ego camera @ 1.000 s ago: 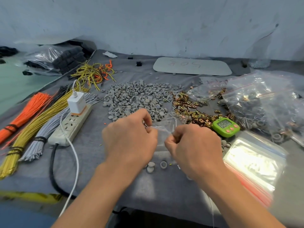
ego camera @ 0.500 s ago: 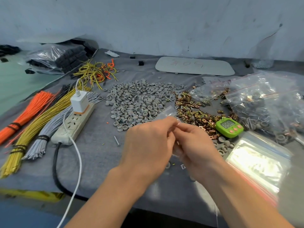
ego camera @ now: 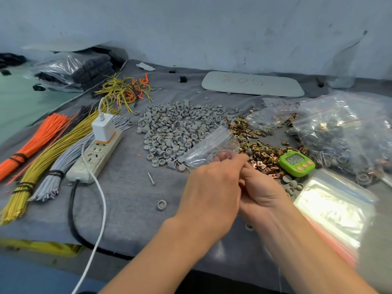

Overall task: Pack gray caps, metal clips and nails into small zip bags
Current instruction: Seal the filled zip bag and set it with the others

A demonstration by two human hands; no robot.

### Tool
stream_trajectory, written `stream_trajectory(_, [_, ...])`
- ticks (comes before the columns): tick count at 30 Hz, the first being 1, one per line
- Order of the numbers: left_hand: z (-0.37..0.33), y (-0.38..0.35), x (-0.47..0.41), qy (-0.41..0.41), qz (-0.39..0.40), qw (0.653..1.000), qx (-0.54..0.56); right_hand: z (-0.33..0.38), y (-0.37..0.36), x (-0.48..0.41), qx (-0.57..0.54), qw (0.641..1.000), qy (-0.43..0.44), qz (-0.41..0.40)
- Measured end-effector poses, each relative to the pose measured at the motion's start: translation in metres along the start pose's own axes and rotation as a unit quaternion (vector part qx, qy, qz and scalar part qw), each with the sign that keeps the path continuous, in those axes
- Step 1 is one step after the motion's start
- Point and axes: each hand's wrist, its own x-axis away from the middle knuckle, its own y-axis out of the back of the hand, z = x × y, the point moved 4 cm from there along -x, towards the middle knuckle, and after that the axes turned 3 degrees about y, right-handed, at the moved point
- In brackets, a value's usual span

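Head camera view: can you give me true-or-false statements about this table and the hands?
1. The left hand and right hand both pinch a small zip bag. True.
2. The green timer sits left of the gray caps. False: it sits right of them, beside the metal clips.
3. A white charger is plugged into the power strip. True.
4. The orange wire bundle lies beside the right hand. False: it lies far left, beyond the power strip.

Even cool light; glare on zip bag stack (ego camera: pixel 331 211); wide-angle bending, soft blur at edges.
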Motion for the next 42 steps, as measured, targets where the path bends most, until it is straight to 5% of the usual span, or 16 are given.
stream_trajectory(13, [0.014,0.001,-0.001,0.037,-0.015,0.999,0.023,-0.003,0.011,-0.002,0.29,0.957,-0.009,-0.027])
stream_trajectory(24, [0.001,-0.004,0.001,-0.003,-0.036,0.997,0.061,-0.006,0.005,-0.006,0.085,0.996,-0.035,-0.009])
stream_trajectory(33, [0.023,0.009,-0.004,0.031,0.02,0.995,0.095,0.007,0.002,0.003,0.203,0.977,-0.045,0.045])
stream_trajectory(42, [0.031,0.007,-0.005,-0.072,0.047,0.996,-0.027,0.005,-0.006,0.002,0.173,0.974,-0.015,0.147])
